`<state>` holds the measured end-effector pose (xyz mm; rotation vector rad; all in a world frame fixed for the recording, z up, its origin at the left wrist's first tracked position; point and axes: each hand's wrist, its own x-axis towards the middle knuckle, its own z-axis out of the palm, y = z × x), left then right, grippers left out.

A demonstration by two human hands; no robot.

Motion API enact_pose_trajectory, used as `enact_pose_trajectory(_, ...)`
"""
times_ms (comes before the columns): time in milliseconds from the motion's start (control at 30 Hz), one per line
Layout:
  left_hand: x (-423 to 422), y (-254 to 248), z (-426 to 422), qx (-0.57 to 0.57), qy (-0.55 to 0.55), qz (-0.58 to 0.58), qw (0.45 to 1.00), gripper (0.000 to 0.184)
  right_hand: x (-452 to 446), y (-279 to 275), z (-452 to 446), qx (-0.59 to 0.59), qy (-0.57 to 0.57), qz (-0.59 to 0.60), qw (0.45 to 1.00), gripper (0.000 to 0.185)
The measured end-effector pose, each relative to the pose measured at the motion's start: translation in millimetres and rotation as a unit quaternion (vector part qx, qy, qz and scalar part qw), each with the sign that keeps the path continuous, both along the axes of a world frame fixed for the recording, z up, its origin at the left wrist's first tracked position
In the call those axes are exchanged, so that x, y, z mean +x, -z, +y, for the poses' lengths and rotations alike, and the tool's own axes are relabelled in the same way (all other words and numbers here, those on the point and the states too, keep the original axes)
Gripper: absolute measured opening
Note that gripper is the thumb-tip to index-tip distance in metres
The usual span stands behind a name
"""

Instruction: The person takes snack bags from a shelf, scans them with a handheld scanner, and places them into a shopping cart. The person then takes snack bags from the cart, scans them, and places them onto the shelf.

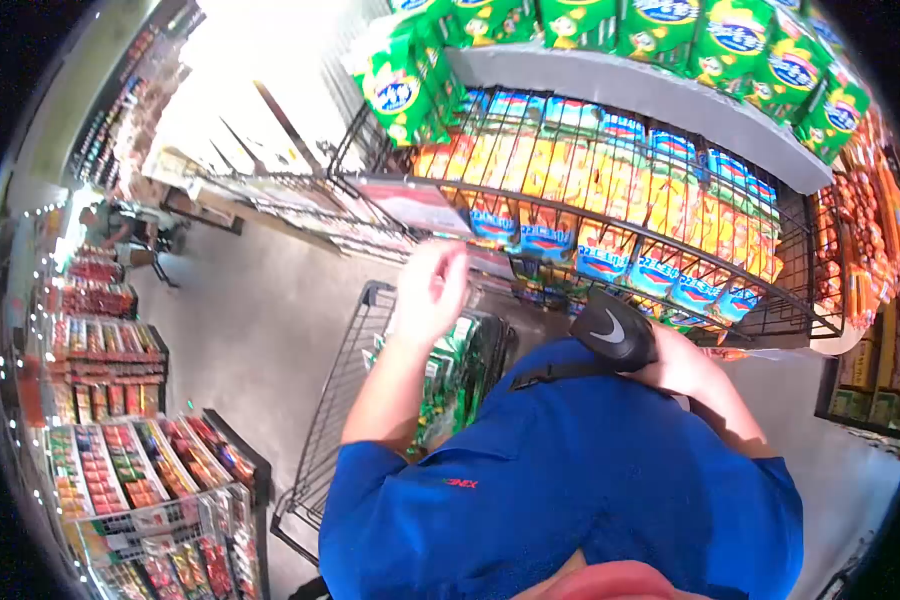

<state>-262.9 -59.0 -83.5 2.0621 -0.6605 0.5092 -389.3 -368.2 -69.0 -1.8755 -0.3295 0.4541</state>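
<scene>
Near the front rail of the wire shelf (570, 215), my left hand (435, 285) is raised with its fingers loosely curved and apart; nothing shows in it. Below that hand, a black wire cart (315, 435) holds green packages (448, 375). My right forearm (700, 375) bends across the front of my blue shirt. A black item with a white swoosh (613, 332) covers the wrist end of that arm and hides my right hand. Yellow and blue packs (600, 250) fill the shelf in front of me, with green bags (660, 30) above them.
Orange packages (855, 250) hang at the right end of the shelf. At lower left stands a rack of red and multicoloured packs (135, 465), with more racks (105, 340) behind it. Grey floor (225, 300) runs between the racks and the cart. A black strap (560, 373) crosses my waist.
</scene>
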Motion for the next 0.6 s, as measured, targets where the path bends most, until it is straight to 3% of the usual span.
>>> enact_pose_trajectory(67, 40.4, -40.3, -12.1, 0.045, 0.006, -0.065, 0.997, 0.015, -9.2, -1.0, -8.0, -0.014, 0.047, 0.016, 0.999, 0.056)
enact_pose_trajectory(100, 58.1, -58.0, -20.5, 0.015, 0.015, -0.029, 0.999, 0.020, -14.0, -1.5, -11.6, -0.008, 0.053, 0.007, 0.999, 0.056)
enact_pose_trajectory(133, 84.0, -68.8, -20.7, 0.082, 0.009, -0.066, 0.994, 0.025, -18.6, -2.7, -15.1, -0.001, 0.081, 0.024, 0.996, 0.056)
enact_pose_trajectory(167, 106.1, -79.6, -23.3, 0.097, 0.006, -0.044, 0.994, 0.034, -23.9, -2.5, -18.5, 0.006, 0.107, 0.042, 0.993, 0.057)
enact_pose_trajectory(233, 153.5, -90.6, -31.9, 0.083, 0.007, -0.131, 0.988, 0.058, -33.3, 7.1, -24.9, 0.012, 0.132, 0.032, 0.991, 0.057)
enact_pose_trajectory(300, 180.6, -103.6, -39.4, 0.097, -0.041, -0.036, 0.994, 0.064, -41.9, 9.3, -27.0, 0.057, 0.177, 0.067, 0.980, 0.057)
enact_pose_trajectory(367, 226.1, -94.3, -30.9, 0.207, -0.107, -0.139, 0.962, 0.066, -49.4, -1.8, -28.6, 0.069, 0.205, 0.055, 0.975, 0.056)
enact_pose_trajectory(433, 249.3, -93.0, -29.9, 0.216, -0.145, -0.183, 0.948, 0.056, -55.1, -7.5, -28.8, 0.080, 0.235, 0.044, 0.968, 0.055)
enact_pose_trajectory(500, 247.8, -99.8, -36.8, 0.185, -0.194, -0.129, 0.955, 0.045, -61.0, -8.7, -30.6, 0.077, 0.272, 0.073, 0.957, 0.055)
enact_pose_trajectory(600, 242.8, -98.6, -35.8, 0.194, -0.215, -0.141, 0.947, 0.035, -65.3, 2.5, -37.4, 0.101, 0.287, 0.073, 0.950, 0.055)
